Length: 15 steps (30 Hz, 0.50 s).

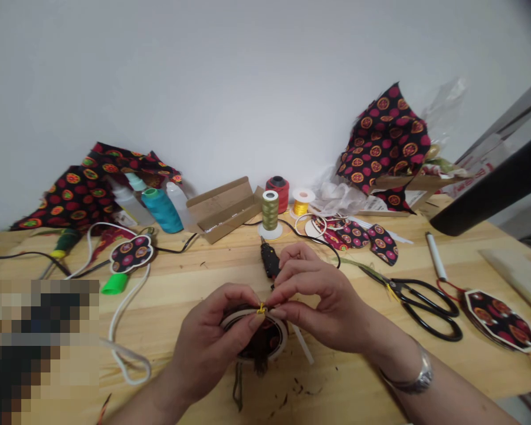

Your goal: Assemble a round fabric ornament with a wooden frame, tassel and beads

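My left hand (210, 336) grips a round ornament (269, 337) with a pale rim and dark patterned fabric, thumb and fingers at its upper edge. On that edge sits a small knot of yellow cord (261, 308). The fingertips of my right hand (325, 301) pinch together just right of the knot, seemingly on the cord, though the thin end is hidden. Below the ornament hangs a dark green cord (238, 386). Behind my right fingers lies a black glue gun (269, 258), partly covered. A white stick (303, 345) pokes out beneath my right hand.
Black-handled scissors (418, 301) and an octagonal fabric ornament (502, 319) lie to the right. Thread spools (269, 211), an open cardboard box (225, 212) and bottles (177, 200) line the wall. At left are a flower-shaped ornament (131, 254) and a white cable (119, 324).
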Tool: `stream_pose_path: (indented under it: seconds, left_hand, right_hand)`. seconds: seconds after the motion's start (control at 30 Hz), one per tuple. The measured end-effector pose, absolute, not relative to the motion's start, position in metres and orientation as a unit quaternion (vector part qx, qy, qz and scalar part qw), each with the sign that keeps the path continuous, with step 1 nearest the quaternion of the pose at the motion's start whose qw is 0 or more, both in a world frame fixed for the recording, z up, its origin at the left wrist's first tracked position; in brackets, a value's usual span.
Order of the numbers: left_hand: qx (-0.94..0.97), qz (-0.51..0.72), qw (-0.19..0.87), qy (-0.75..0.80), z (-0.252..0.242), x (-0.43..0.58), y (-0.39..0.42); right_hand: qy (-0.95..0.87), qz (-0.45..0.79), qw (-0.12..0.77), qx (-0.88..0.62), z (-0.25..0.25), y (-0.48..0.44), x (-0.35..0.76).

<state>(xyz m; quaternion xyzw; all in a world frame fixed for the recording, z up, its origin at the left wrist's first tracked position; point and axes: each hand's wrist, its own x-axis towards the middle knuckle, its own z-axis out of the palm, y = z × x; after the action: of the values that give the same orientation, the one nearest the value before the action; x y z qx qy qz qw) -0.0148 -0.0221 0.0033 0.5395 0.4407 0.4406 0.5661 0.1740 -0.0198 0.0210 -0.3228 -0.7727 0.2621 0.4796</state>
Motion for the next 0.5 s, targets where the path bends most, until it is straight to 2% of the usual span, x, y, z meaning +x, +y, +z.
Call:
stream_pose_path:
  seconds: [0.13,0.4,0.5]
  left_hand:
    - [0.517,0.450,0.584,0.434,0.005,-0.011,-0.025]
    - [0.622,0.399,0.531,0.414,-0.003,-0.023,-0.017]
    - [0.606,0.418,0.523,0.428,-0.003,-0.023,-0.016]
  right_hand:
    - [-0.767,0.272,0.482,-0.325,0.018,-0.019,0.173]
    - [-0.745,0.303,0.489,-0.338,0.018,-0.018,0.172]
    - [-0.734,0.316,0.492,-0.345,0.016,-0.018,0.171]
